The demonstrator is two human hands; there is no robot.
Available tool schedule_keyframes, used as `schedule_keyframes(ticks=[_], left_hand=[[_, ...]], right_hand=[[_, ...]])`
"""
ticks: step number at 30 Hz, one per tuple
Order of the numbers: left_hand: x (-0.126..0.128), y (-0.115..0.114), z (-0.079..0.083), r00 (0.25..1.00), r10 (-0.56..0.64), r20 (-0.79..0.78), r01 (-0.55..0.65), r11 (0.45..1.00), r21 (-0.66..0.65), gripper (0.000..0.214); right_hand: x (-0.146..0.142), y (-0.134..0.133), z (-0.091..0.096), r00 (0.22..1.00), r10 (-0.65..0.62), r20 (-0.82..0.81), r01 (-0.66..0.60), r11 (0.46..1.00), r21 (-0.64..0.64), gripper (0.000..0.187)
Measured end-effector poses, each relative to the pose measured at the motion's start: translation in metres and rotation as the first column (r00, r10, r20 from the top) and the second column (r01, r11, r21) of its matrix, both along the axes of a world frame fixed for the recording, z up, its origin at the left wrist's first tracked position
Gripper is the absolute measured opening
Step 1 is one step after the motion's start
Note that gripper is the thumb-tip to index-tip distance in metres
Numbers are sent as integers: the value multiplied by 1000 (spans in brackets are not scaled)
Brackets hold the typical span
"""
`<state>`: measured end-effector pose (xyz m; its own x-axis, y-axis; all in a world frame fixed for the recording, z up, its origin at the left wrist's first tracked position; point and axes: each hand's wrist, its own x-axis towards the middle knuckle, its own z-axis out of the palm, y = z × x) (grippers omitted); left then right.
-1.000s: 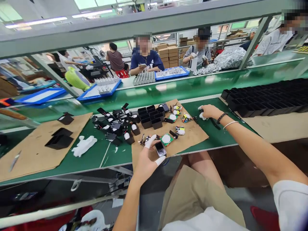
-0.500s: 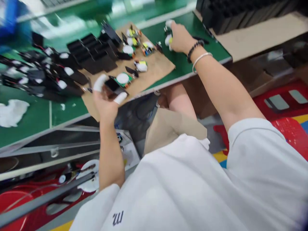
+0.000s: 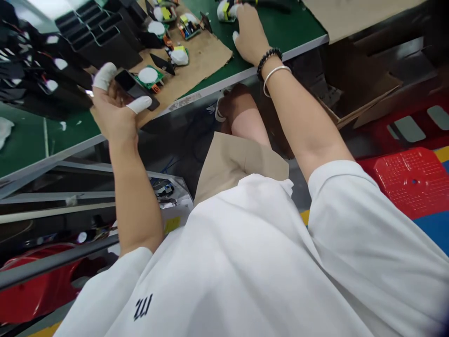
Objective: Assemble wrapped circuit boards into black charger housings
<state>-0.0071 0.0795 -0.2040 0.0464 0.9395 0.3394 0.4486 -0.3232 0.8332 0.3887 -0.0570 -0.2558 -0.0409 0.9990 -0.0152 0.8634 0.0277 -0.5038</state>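
Note:
My left hand point(image 3: 117, 110) wears white finger cots on thumb and forefinger, which are spread apart; its other fingers curl. Just beyond the thumb, a flat black plate point(image 3: 128, 83) lies against a green circuit board point(image 3: 149, 76) with a round white top. I cannot tell whether the curled fingers touch the plate. My right hand point(image 3: 251, 35) reaches to another circuit board point(image 3: 226, 10) with yellow and white parts, on the green tabletop. A forefinger tip is at that board, while the capped thumb stands apart from it. The board's far side is cut off by the frame.
Several more boards point(image 3: 189, 25) sit on a cardboard sheet point(image 3: 206, 54). Black open cases point(image 3: 101, 40) and wired black units point(image 3: 45, 79) crowd the left. A black-handled tool point(image 3: 273, 4) lies beyond my right hand. Below are a cardboard box point(image 3: 372, 93) and a red stool point(image 3: 410, 180).
The view has shifted, so the bench appears higher and further left. My right thumb now shows apart from the board. My left hand stays beside the black plate.

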Motion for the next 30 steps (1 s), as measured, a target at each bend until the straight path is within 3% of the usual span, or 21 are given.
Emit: schedule_keyframes(ticks=[3, 9, 12, 14, 17, 21, 25, 30], left_hand=[[0, -18, 8, 997, -78, 30, 79, 996, -47, 132], [7, -50, 18, 955, -134, 265, 163, 983, -88, 121], [11, -59, 19, 944, -147, 295, 192, 972, -132, 112], [12, -62, 17, 947, -119, 297, 164, 978, -129, 107], [10, -67, 12, 955, -108, 277, 148, 981, -128, 97], [6, -71, 8, 958, -116, 261, 162, 973, -162, 91], [8, -75, 11, 961, -73, 265, 126, 974, -188, 88], [15, -78, 16, 963, -35, 267, 95, 972, -213, 84]], right_hand=[[-4, 12, 7, 996, -53, 75, 47, 995, 86, 55], [-24, 102, 89, 974, -167, 152, 125, 959, 256, 59], [-24, 130, 116, 945, -192, 266, 156, 976, 151, 55], [-18, 146, 125, 926, -155, 345, 144, 988, 57, 52], [-4, 173, 133, 912, -124, 391, 126, 992, 20, 48], [12, 206, 142, 918, 8, 396, 19, 998, -63, 32], [26, 223, 149, 942, 130, 309, -99, 988, -115, 30], [47, 226, 151, 985, 144, 91, -142, 989, -32, 21]])
